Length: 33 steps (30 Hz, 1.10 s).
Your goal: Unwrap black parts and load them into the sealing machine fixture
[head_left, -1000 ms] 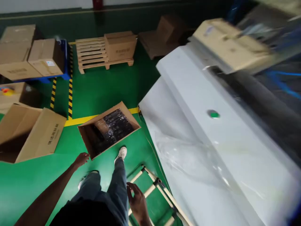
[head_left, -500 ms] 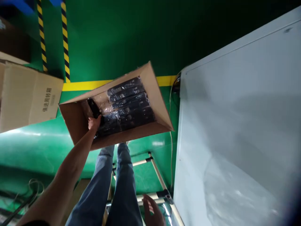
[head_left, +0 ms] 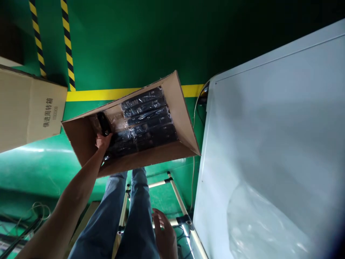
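Note:
My left hand [head_left: 103,141] is down inside an open cardboard box [head_left: 140,161], near its left end. Its fingers close on the lower end of a dark elongated part [head_left: 104,123], which lies slanted in the box. Rows of black parts in clear plastic wrap [head_left: 147,120] fill the box's right side and run along its near side. What exactly the parts are, I cannot make out. Beside my right leg hangs my right hand [head_left: 164,230], holding nothing, its fingers loosely bent and apart.
To the right stands a large pale grey surface [head_left: 264,136] with a clear plastic bag [head_left: 258,219] on it. Another cardboard box [head_left: 32,108] with printed characters sits at the left. A pipe frame [head_left: 178,198] stands near my legs. Yellow tape [head_left: 102,95] crosses the green floor.
My right hand has moved up and a little left beside my leg. My left hand stays at the dark part, shifting slightly left in view along with the box's left end.

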Tool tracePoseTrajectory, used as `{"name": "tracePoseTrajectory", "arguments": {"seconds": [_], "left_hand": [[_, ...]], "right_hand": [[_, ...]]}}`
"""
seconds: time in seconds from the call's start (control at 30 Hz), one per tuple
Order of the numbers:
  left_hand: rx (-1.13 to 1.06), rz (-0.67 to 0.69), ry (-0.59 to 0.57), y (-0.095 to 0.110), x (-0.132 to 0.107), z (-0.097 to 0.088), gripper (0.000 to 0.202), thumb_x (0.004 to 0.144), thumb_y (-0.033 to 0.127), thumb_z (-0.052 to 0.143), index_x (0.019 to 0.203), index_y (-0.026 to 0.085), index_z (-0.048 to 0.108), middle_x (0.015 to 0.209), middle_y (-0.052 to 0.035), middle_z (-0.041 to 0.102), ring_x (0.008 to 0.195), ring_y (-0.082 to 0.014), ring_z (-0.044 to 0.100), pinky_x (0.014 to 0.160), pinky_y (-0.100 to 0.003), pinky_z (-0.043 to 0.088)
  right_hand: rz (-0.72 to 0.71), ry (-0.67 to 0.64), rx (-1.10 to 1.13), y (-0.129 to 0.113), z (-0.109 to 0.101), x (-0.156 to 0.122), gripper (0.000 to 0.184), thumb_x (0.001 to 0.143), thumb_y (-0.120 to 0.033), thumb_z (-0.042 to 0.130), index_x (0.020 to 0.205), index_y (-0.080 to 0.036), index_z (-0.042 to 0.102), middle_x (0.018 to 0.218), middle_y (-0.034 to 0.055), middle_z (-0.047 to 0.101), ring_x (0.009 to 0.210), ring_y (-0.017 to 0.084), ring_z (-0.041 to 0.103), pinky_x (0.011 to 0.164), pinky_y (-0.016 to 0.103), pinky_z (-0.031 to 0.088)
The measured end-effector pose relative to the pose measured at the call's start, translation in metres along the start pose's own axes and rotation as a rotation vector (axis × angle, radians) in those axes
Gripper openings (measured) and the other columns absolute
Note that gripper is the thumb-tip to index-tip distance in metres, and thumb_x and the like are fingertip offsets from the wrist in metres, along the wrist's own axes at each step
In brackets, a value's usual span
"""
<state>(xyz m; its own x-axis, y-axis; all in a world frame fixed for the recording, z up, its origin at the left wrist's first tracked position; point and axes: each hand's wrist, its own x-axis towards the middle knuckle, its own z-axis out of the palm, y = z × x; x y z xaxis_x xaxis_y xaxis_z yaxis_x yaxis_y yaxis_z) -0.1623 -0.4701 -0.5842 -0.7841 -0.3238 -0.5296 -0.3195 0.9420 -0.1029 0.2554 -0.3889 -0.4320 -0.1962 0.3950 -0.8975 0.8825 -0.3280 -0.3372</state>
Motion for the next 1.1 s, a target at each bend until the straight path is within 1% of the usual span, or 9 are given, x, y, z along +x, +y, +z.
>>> {"name": "tracePoseTrajectory", "arguments": {"seconds": [0.17,0.3,0.43,0.57,0.67,0.77,0.9,1.0,1.1], "left_hand": [[-0.094,0.117,0.047,-0.019,-0.009,-0.031,0.06,0.086,0.05,0.073,0.132,0.018,0.055,0.137,-0.0194,0.059,0.129,-0.0356,0.06,0.109,-0.05,0.048],[-0.192,0.172,0.025,-0.027,-0.015,-0.049,0.045,0.09,0.04,0.072,0.126,0.017,0.059,0.118,-0.0108,0.068,0.106,-0.0249,0.067,0.095,-0.043,0.056],[-0.246,0.16,0.011,-0.036,-0.016,-0.052,0.037,0.095,0.041,0.069,0.121,0.016,0.061,0.108,-0.0072,0.069,0.094,-0.0212,0.067,0.088,-0.042,0.057],[-0.273,0.166,-0.009,-0.067,-0.032,-0.055,0.035,0.091,0.042,0.069,0.116,0.02,0.058,0.104,-0.0062,0.069,0.097,-0.0238,0.067,0.089,-0.04,0.055],[-0.303,0.192,-0.049,-0.099,-0.056,-0.063,0.038,0.082,0.042,0.071,0.111,0.023,0.056,0.104,-0.0045,0.068,0.102,-0.0254,0.067,0.09,-0.037,0.054],[-0.339,0.205,-0.104,-0.13,-0.08,-0.074,0.045,0.074,0.047,0.072,0.108,0.024,0.055,0.098,-0.0037,0.068,0.098,-0.0268,0.068,0.085,-0.037,0.055],[-0.411,0.18,-0.196,-0.16,-0.096,-0.083,0.057,0.065,0.056,0.075,0.11,0.024,0.058,0.094,-0.0034,0.069,0.093,-0.0289,0.068,0.077,-0.037,0.054],[-0.503,0.123,-0.271,-0.169,-0.102,-0.084,0.061,0.062,0.055,0.079,0.11,0.024,0.059,0.09,-0.0027,0.07,0.09,-0.028,0.068,0.074,-0.036,0.053],[-0.649,0.072,-0.371,-0.163,-0.116,-0.086,0.054,0.07,0.059,0.071,0.109,0.024,0.06,0.095,-0.0048,0.074,0.094,-0.0282,0.072,0.076,-0.037,0.056]], "right_hand": [[-0.137,0.009,0.038,-0.018,0.011,-0.005,0.057,0.093,-0.069,0.051,0.107,-0.023,0.081,0.103,0.0145,0.081,0.093,0.029,0.078,0.089,0.041,0.065],[-0.236,0.008,0.07,-0.042,0.019,-0.005,0.06,0.096,-0.069,0.048,0.108,-0.021,0.08,0.105,0.0151,0.08,0.093,0.028,0.078,0.089,0.04,0.065],[-0.367,0.069,0.072,-0.081,0.029,0.01,0.056,0.101,-0.064,0.044,0.112,-0.021,0.078,0.104,0.014,0.08,0.091,0.026,0.077,0.087,0.038,0.063],[-0.517,0.088,-0.086,-0.156,0.057,0.062,0.045,0.107,-0.048,0.04,0.122,-0.021,0.074,0.112,0.0124,0.078,0.096,0.023,0.074,0.095,0.037,0.057],[-0.385,-0.001,-0.286,-0.222,0.094,0.12,0.033,0.102,-0.035,0.055,0.128,-0.021,0.069,0.118,0.0122,0.075,0.117,0.027,0.068,0.109,0.041,0.049],[-0.258,0.026,-0.27,-0.262,0.128,0.173,0.043,0.096,-0.026,0.063,0.137,-0.014,0.061,0.133,0.0203,0.068,0.127,0.031,0.064,0.11,0.043,0.048],[-0.073,0.036,-0.185,-0.27,0.15,0.213,0.038,0.093,-0.02,0.061,0.127,-0.003,0.065,0.121,0.0279,0.071,0.116,0.036,0.07,0.098,0.047,0.054],[-0.073,-0.017,-0.088,-0.262,0.153,0.212,0.02,0.091,-0.019,0.059,0.1,-0.011,0.075,0.103,0.0171,0.077,0.105,0.029,0.074,0.095,0.04,0.056],[-0.123,-0.098,0.057,-0.253,0.149,0.179,0.018,0.088,-0.024,0.06,0.09,-0.016,0.076,0.086,0.007,0.078,0.086,0.02,0.074,0.083,0.029,0.057]]}}
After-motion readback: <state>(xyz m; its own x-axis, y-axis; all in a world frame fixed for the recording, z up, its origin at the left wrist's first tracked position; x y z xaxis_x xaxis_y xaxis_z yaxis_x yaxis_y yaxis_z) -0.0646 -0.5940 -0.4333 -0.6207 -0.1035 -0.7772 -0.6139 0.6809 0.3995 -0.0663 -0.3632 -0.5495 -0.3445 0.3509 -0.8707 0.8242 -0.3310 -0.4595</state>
